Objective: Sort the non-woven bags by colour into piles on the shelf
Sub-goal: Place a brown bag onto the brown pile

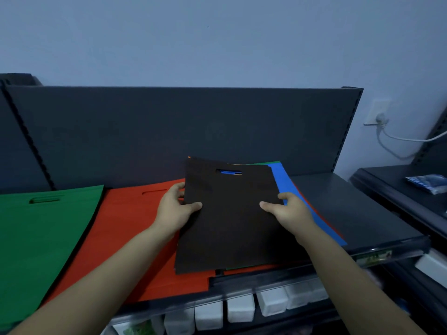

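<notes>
The scene was dim, with a cool blue cast over the wall (217, 39) and no light source in view. Light fell soft and even, with no glare and only faint shading. The black bag (232, 221) lost nearly all texture in the gloom. Wide-angle distortion bowed the green bag (41, 238) at 9 o'clock and the shelf (350, 209) edge at 4 o'clock. White boxes (239, 308) at 6 o'clock looked soft and smeared.
</notes>
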`<state>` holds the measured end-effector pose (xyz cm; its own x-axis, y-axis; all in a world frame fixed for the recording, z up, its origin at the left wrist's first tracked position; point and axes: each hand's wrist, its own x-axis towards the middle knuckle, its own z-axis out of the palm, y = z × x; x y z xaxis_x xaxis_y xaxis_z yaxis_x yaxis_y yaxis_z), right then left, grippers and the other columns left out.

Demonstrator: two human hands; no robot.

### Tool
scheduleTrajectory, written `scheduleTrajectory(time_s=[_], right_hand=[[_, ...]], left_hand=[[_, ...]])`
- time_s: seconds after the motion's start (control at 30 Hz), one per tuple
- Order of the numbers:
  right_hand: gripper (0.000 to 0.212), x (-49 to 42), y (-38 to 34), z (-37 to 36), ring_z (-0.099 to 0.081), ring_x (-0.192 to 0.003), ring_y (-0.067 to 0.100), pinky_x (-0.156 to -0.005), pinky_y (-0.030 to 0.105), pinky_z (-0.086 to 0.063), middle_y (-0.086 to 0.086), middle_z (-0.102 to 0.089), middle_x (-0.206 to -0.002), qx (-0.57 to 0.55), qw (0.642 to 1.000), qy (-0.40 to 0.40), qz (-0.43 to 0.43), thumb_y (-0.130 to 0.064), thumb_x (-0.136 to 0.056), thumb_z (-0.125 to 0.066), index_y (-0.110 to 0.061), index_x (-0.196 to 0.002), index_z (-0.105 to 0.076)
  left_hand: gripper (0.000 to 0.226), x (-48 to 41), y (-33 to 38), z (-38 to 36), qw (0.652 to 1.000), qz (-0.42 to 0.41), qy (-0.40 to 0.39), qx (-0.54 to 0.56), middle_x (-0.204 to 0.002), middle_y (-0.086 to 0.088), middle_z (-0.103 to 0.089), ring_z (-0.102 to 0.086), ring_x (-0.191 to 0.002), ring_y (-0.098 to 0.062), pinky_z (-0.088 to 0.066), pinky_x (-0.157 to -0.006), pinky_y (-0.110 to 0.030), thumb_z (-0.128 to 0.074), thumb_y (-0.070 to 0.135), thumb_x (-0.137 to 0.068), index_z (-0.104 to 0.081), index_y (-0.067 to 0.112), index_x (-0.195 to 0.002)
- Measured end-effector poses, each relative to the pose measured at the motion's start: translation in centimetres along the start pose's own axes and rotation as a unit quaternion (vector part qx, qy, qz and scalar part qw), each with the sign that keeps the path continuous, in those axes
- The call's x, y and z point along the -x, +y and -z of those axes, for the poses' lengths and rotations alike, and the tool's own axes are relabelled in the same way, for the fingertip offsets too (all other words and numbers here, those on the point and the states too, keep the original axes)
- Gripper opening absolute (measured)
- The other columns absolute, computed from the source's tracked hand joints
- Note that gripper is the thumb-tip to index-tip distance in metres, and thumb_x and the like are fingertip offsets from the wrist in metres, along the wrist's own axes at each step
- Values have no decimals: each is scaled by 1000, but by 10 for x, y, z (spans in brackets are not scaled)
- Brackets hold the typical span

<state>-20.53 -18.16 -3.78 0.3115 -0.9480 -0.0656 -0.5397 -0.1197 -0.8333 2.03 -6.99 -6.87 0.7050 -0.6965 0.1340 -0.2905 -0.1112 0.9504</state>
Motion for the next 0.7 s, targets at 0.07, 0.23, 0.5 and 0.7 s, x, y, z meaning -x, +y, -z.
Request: scheduleTrajectory(time_s=[0.07, 0.23, 0.5, 0.7], right_hand=[[67, 0, -1, -2, -43, -131, 26, -104, 36, -38, 5, -42, -146, -15, 1000, 6, 0, -37, -84, -71, -12, -140, -43], [60, -5, 3, -4, -54, -120, 29, -103, 45, -44, 9, -55, -134, -107, 993, 31, -45, -27, -76, -79, -9, -128, -53], [55, -3, 6, -15, -51, -123, 27, -104, 40, -42, 8, -52, -138, -122, 991, 35, -33, -19, -79, -77, -9, -128, -54], [61, -1, 13, -22, -45, -131, 25, -103, 36, -40, 8, -47, -143, -82, 996, 38, -5, -14, -78, -78, -10, -133, -51]], left_hand=[[47, 2, -1, 1, 999, -15, 2, -46, -105, 2, -63, -63, -94, -16, -50, -81, -29, -77, 7, -78, -51, 15, -117], [47, 15, -3, 8, 989, -83, 10, -120, -108, 6, -59, -55, -102, -13, -41, -82, -25, -72, 11, -82, -43, 13, -120], [53, 26, -9, 13, 960, -209, -41, -184, -122, 2, -62, -58, -113, -20, -44, -89, -28, -62, 0, -84, -41, 22, -129], [57, 39, -11, 10, 900, -320, -114, -274, -122, 1, -62, -54, -113, -20, -47, -90, -34, -45, -1, -88, -40, 36, -131]])
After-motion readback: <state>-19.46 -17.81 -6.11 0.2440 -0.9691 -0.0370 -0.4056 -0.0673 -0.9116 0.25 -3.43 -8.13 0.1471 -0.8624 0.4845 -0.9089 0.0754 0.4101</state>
